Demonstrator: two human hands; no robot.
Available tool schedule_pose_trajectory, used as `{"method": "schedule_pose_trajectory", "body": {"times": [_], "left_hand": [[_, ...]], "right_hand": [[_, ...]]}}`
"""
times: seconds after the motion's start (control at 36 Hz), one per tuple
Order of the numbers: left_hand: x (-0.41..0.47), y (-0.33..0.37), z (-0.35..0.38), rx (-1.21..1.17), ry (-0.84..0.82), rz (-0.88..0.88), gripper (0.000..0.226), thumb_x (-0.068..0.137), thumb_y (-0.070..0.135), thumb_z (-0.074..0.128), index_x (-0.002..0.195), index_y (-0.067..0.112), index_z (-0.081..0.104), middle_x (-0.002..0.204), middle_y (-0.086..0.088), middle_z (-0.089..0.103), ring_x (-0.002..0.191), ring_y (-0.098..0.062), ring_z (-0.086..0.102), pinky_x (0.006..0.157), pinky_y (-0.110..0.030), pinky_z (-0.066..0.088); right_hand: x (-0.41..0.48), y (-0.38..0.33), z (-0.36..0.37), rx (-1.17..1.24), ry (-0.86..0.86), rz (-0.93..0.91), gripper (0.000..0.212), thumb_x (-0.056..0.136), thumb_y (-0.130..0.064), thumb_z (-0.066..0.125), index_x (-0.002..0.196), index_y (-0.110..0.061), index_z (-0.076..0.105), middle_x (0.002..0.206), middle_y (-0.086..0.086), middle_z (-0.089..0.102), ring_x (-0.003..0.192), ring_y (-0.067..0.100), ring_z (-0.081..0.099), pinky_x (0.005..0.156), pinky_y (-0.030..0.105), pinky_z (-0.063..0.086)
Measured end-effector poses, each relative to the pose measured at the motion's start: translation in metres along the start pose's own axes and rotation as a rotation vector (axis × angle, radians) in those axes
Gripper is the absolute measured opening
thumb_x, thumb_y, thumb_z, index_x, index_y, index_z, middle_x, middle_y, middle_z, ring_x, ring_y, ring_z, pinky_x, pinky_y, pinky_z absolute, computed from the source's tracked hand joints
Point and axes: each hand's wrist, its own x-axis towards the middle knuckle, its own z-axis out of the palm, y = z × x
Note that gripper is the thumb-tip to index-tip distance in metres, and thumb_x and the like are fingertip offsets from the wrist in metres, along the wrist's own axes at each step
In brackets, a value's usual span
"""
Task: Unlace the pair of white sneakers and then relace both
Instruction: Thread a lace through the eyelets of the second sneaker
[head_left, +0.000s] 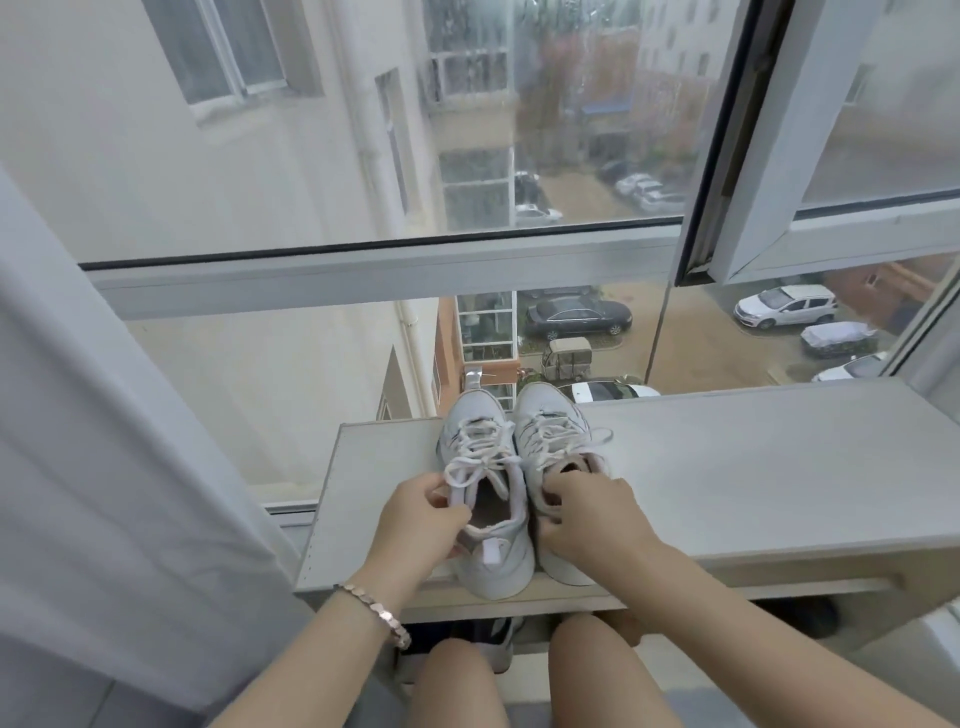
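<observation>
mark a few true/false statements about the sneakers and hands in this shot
1. The left sneaker and right sneaker stand side by side on the ledge. True.
2. The left sneaker's laces are already pulled out. False: they still cross through its eyelets.
3. A bracelet sits on the wrist of the left hand. True.
4. The right hand hangs idle, away from the sneakers. False: its fingers curl into the right sneaker's laces.
</observation>
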Motion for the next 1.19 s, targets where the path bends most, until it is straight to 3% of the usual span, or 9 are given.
{"method": "schedule_pose_trajectory", "body": {"times": [0.06,0.19,0.42,0.58,0.81,0.89,1.0,1.08,1.19], "left_hand": [[-0.004,-0.001,0.006,-0.017,0.001,0.028,0.026,0.077,0.004,0.059,0.068,0.026,0.069,0.064,-0.001,0.067,0.062,-0.020,0.061,0.066,-0.047,0.058],[-0.007,-0.001,0.023,-0.013,-0.012,0.061,0.027,0.077,0.011,0.060,0.072,0.035,0.070,0.068,0.001,0.069,0.078,-0.030,0.067,0.073,-0.052,0.056],[-0.019,0.007,0.053,0.004,-0.047,0.158,0.021,0.081,0.018,0.059,0.077,0.038,0.066,0.073,0.005,0.068,0.081,-0.026,0.066,0.074,-0.049,0.056],[-0.035,0.015,0.086,-0.020,-0.209,0.242,0.023,0.083,0.021,0.063,0.078,0.043,0.066,0.081,0.018,0.069,0.088,-0.009,0.064,0.082,-0.043,0.055],[-0.083,0.027,0.163,0.084,-0.502,0.468,0.037,0.087,0.020,0.060,0.120,0.037,0.058,0.119,0.017,0.060,0.106,0.003,0.057,0.098,-0.027,0.044],[-0.104,0.022,0.194,0.067,-0.584,0.511,0.031,0.089,0.020,0.058,0.100,0.048,0.060,0.110,0.025,0.063,0.104,0.003,0.059,0.093,-0.024,0.046],[-0.118,0.000,0.228,0.167,-0.702,0.444,0.024,0.090,0.010,0.054,0.097,0.030,0.065,0.086,0.022,0.065,0.073,0.012,0.060,0.067,-0.008,0.044],[-0.114,-0.025,0.246,0.373,-0.753,0.418,0.017,0.090,0.016,0.056,0.099,0.028,0.064,0.092,0.017,0.064,0.090,0.002,0.061,0.083,-0.016,0.046],[-0.102,-0.057,0.258,0.554,-0.692,0.396,0.013,0.089,0.022,0.056,0.094,0.032,0.063,0.090,0.014,0.063,0.084,-0.001,0.058,0.072,-0.013,0.039]], "right_hand": [[-0.009,0.012,0.001,0.015,0.108,-0.057,0.005,0.086,-0.024,0.047,0.087,-0.025,0.051,0.086,-0.007,0.058,0.091,0.022,0.051,0.076,0.028,0.026],[-0.030,0.024,0.010,-0.187,0.036,-0.203,0.065,0.078,-0.059,0.050,0.137,-0.045,0.026,0.097,-0.003,0.056,0.099,0.019,0.051,0.095,0.032,0.025],[-0.030,0.047,0.014,-0.282,0.117,-0.175,0.059,0.068,-0.071,0.056,0.113,-0.033,0.057,0.094,0.000,0.059,0.096,0.021,0.055,0.094,0.034,0.024],[-0.059,0.088,-0.002,-0.267,0.115,-0.140,0.053,0.062,-0.068,0.061,0.100,-0.032,0.063,0.081,-0.003,0.056,0.089,0.021,0.056,0.077,0.030,0.026],[-0.154,0.167,-0.052,-0.369,0.100,0.014,0.054,0.065,-0.074,0.048,0.092,-0.029,0.061,0.068,-0.010,0.039,0.082,0.014,0.052,0.068,0.028,0.016],[-0.204,0.192,-0.064,-0.340,0.066,0.095,0.055,0.066,-0.075,0.047,0.098,-0.032,0.060,0.071,-0.011,0.039,0.088,0.011,0.052,0.071,0.026,0.022],[-0.264,0.216,-0.065,-0.313,-0.006,0.119,0.048,0.065,-0.072,0.053,0.087,-0.031,0.061,0.069,-0.010,0.040,0.080,0.013,0.053,0.072,0.028,0.032],[-0.294,0.236,-0.051,-0.273,0.065,0.070,0.044,0.058,-0.067,0.054,0.064,-0.024,0.060,0.055,-0.004,0.045,0.054,0.020,0.053,0.056,0.031,0.037],[-0.302,0.266,-0.015,-0.308,-0.093,0.130,0.054,0.065,-0.078,0.043,0.087,-0.032,0.062,0.073,-0.009,0.048,0.073,0.013,0.050,0.074,0.029,0.034]]}}
